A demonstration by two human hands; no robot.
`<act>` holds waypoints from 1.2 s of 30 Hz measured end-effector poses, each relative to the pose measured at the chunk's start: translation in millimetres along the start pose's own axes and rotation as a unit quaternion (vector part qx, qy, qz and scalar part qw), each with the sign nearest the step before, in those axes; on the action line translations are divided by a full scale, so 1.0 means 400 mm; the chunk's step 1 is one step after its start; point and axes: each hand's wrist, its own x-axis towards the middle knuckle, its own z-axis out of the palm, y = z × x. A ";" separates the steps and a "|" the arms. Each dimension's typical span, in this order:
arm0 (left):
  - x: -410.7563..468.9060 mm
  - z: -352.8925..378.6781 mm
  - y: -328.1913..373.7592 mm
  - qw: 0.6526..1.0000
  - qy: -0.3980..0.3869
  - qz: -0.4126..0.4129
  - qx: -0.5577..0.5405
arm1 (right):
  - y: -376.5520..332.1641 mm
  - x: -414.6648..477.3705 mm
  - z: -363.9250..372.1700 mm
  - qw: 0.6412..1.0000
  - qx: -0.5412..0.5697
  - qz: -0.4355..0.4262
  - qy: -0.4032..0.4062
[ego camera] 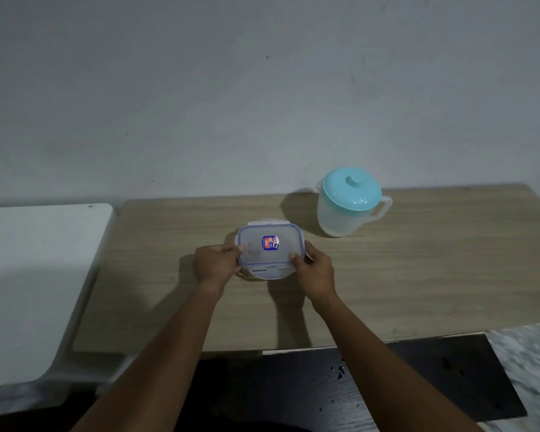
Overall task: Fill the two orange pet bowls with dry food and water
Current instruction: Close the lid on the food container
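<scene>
A clear plastic food container (267,255) with a blue-rimmed clip lid and a red and blue sticker sits on the wooden table (418,275). My left hand (216,262) grips its left side and my right hand (315,269) grips its right side, thumbs on the lid. A translucent water jug (348,202) with a teal lid stands behind and to the right, handle pointing right. No orange bowl is in view. What is in the container cannot be made out.
A white surface (38,275) adjoins the table on the left. A grey wall rises right behind the table. Below the table's front edge lies a dark board (387,385) with small dark specks, and marbled floor (530,363) at the right.
</scene>
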 end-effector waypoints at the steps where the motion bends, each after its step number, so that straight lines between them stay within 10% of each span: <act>1: 0.001 -0.001 0.002 1.000 -0.007 -0.002 -0.001 | 0.002 0.001 -0.001 1.000 0.002 0.003 -0.001; 13: -0.010 -0.020 0.042 0.996 -0.059 -0.051 0.050 | 0.014 0.020 -0.003 0.998 0.027 0.034 -0.037; 17: -0.039 -0.028 0.079 0.956 -0.024 0.093 0.277 | -0.013 0.066 -0.029 0.992 -0.093 -0.010 -0.088; 25: 0.016 0.002 0.136 0.767 -0.238 0.192 0.565 | -0.138 0.166 -0.030 0.779 -0.525 -0.116 -0.323; 36: 0.017 0.009 0.100 0.764 -0.178 0.254 0.566 | -0.120 0.179 -0.015 0.789 -0.521 -0.143 -0.293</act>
